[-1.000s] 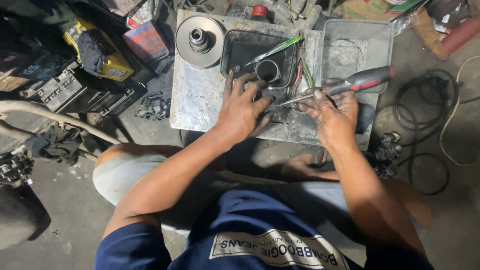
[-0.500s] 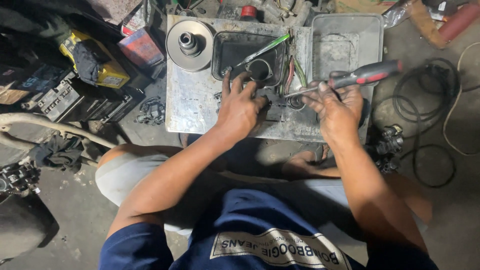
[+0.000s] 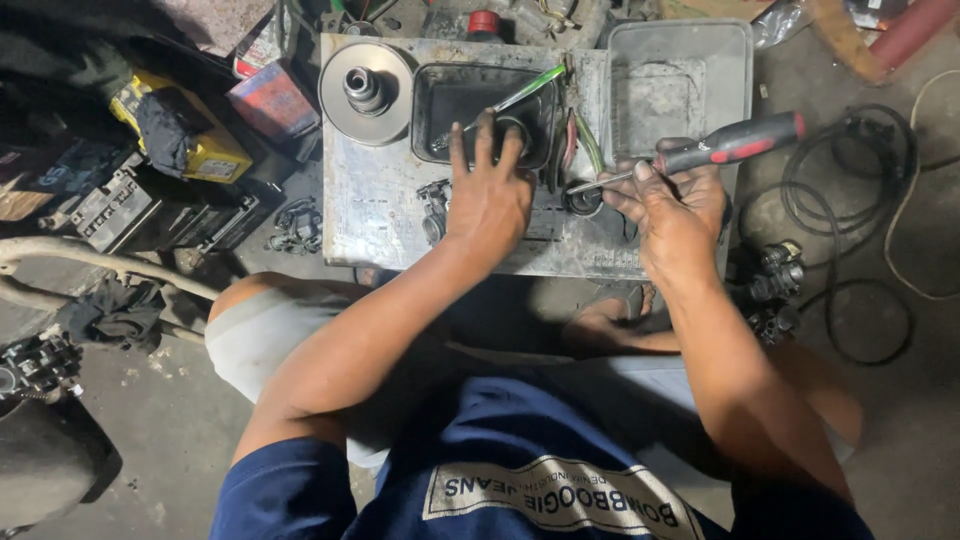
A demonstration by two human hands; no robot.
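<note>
Screwdriver: we saw a screwdriver [image 3: 700, 155] with a red and black ribbed handle and a thin bright metal shaft, lying above the right side of the metal plate [image 3: 380, 215].
Axis: its long axis ran nearly level, handle out to the right and slightly up, tip pointing left and down toward a small dark ring [image 3: 582, 197].
Right hand: our right hand [image 3: 672, 215] was curled around the shaft and the near end of the handle, fingers bunched together.
Left hand: our left hand [image 3: 490, 195] lay flat, fingers spread, the fingertips over the lower edge of a black tray [image 3: 440, 110] and a round part inside it.
Hidden: the round part was mostly covered by the fingers; we could not tell whether the tip touched the ring.
Plate: flat, scratched, stained grey metal resting on the floor.
Pulley: a round shiny metal disc [image 3: 365, 80] with a raised hub, left of the black tray.
Grey tray: a dull rectangular tray [image 3: 735, 60] to the right, its top edge cut off.
Green tool: a thin green-handled tool [image 3: 530, 88] lay slanted across the black tray.
Cable: a black coil [image 3: 850, 240] on the floor at far right.
</note>
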